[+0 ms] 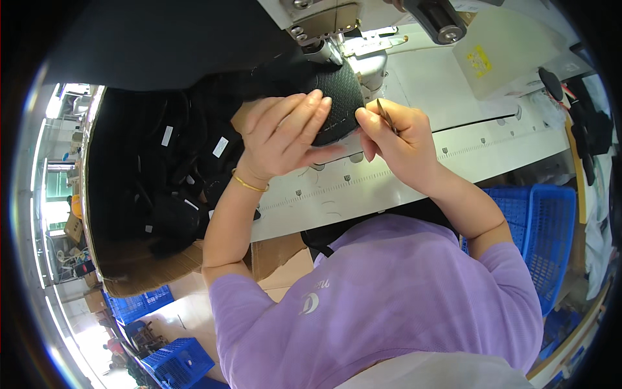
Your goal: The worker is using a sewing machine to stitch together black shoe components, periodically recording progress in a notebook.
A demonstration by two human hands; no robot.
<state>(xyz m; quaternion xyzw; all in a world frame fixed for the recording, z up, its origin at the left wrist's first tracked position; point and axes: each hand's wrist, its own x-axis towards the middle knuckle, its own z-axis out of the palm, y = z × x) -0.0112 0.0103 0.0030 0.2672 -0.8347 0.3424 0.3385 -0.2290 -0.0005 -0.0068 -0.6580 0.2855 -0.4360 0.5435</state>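
Observation:
A black textured piece with a curved edge [341,97] lies under the head of a sewing machine [324,26], at its needle area. My left hand [285,129] rests on the left side of this piece, fingers stretched out and flat, thumb pointing right. At its right edge my right hand [402,139] is closed, with thumb and index finger pinched at the rim. A small dark pointed tool [386,117], tweezers or thread snips, sticks up from that hand; most of it is hidden by the fingers. Whether the rim itself is gripped I cannot tell.
A white table with a printed ruler [347,188] runs along my front. Left of it stands a large carton [149,285] with black pieces bearing white labels. Blue crates [551,240] stand at the right and lower left [178,363]. A whitish box [505,52] sits behind right.

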